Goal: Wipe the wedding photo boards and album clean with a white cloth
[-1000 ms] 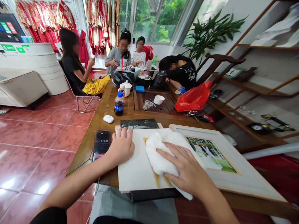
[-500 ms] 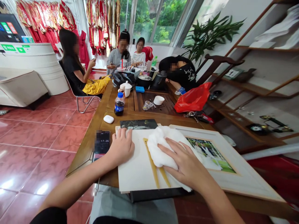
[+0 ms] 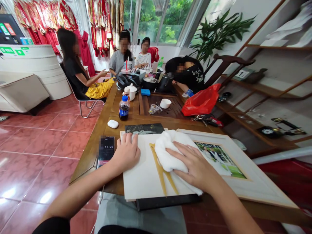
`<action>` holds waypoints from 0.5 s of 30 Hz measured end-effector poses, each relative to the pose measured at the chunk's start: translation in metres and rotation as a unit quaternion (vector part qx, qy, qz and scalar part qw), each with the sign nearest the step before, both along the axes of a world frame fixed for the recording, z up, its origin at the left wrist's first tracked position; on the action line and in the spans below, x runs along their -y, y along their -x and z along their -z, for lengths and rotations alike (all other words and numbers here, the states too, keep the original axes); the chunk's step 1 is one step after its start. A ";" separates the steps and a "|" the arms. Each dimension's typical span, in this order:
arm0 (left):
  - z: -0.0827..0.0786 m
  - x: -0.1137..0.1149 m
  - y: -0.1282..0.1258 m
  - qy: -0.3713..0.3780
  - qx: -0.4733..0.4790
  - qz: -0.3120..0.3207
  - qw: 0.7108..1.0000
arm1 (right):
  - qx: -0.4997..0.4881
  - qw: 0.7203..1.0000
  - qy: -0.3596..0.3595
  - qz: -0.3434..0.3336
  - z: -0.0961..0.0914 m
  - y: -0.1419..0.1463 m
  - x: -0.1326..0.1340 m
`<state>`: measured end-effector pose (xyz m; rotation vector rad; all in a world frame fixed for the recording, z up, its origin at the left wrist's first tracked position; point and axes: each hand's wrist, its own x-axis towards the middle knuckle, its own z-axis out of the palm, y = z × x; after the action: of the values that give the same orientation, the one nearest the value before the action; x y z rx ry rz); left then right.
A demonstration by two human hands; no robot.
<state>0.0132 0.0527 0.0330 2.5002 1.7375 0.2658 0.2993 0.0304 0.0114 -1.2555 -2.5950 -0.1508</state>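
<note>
A white board [image 3: 143,172] with a gold frame strip [image 3: 159,167] lies on the near end of the wooden table [image 3: 97,139]. My left hand [image 3: 126,152] rests flat on the board's left part, fingers together and stretched forward. My right hand [image 3: 195,167] presses a white cloth [image 3: 168,149] onto the board, fingers spread over it. Just right of the cloth sits a pale picture frame [image 3: 243,182] holding a photo [image 3: 219,159].
A phone [image 3: 106,150] lies left of my left hand, with a white earbud case [image 3: 113,123] and a dark soda bottle [image 3: 124,108] beyond. A red plastic bag [image 3: 201,100], tea ware and several seated people fill the far end. Shelves stand to the right.
My right hand has slid the cloth to the right and slightly away, uncovering more of the gold strip. My left hand has stayed put on the board.
</note>
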 end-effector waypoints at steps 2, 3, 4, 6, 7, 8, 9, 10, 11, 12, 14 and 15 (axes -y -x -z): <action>0.000 0.000 0.000 -0.001 -0.006 0.000 1.000 | 0.008 1.000 0.010 0.007 -0.004 0.005 -0.014; 0.000 0.000 0.000 -0.002 -0.007 0.000 1.000 | 0.011 1.000 0.013 0.011 -0.005 0.007 -0.019; 0.000 0.000 0.000 -0.003 -0.006 0.000 1.000 | 0.011 1.000 0.015 0.014 -0.006 0.009 -0.021; 0.000 0.000 0.000 -0.004 -0.002 -0.001 1.000 | 0.006 1.000 0.016 0.018 -0.006 0.010 -0.021; 0.000 0.000 0.000 -0.004 0.000 -0.003 1.000 | 0.000 1.000 0.015 0.016 -0.005 0.010 -0.018; 0.000 0.001 0.000 -0.004 0.002 -0.004 1.000 | -0.006 1.000 0.013 0.011 -0.003 0.009 -0.014; 0.000 0.001 0.000 -0.003 0.004 -0.005 1.000 | -0.012 1.000 0.010 0.004 -0.001 0.006 -0.008; 0.000 0.001 0.000 -0.002 0.006 -0.006 1.000 | -0.018 1.000 0.006 -0.003 0.001 0.004 -0.002; 0.000 0.001 0.000 -0.001 0.008 -0.006 1.000 | -0.022 1.000 0.003 -0.010 0.003 0.000 0.005; 0.000 0.001 0.000 0.000 0.011 -0.006 1.000 | -0.025 1.000 0.002 -0.018 0.005 -0.003 0.012; 0.000 0.000 0.000 0.001 0.015 -0.006 1.000 | -0.033 0.999 0.001 -0.027 0.009 -0.010 0.024; 0.000 0.000 0.000 0.001 0.016 -0.005 1.000 | -0.036 0.999 0.002 -0.028 0.010 -0.012 0.028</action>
<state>0.0132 0.0525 0.0333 2.4725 1.7382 0.3033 0.3113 0.0026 0.0016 -1.1650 -2.5670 -0.0885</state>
